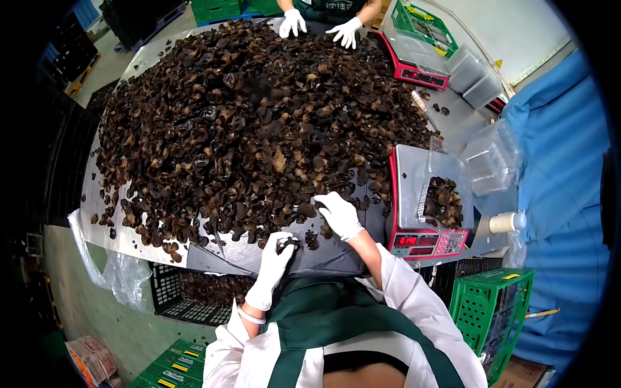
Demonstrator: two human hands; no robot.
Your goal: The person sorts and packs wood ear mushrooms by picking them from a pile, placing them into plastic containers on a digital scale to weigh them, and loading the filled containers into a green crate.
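A large heap of dark brown wood ear mushrooms (259, 123) covers most of the metal table. My left hand (275, 255), in a white glove, is closed around a few dark wood ear pieces at the table's near edge. My right hand (341, 216), also gloved, reaches over the near right fringe of the heap with its fingers stretched out; nothing shows in it. Just to its right stands a red digital scale (424, 240) with lit red digits. On the scale's plate an open clear plastic box (443, 161) holds wood ear mushrooms (443, 202).
Across the table another person's gloved hands (323, 29) rest at the heap's far edge. A second red scale (420, 77) and stacked clear boxes (475, 76) stand at the far right. Below are a black crate (167, 291) and a green crate (493, 284); a blue curtain (556, 168) hangs right.
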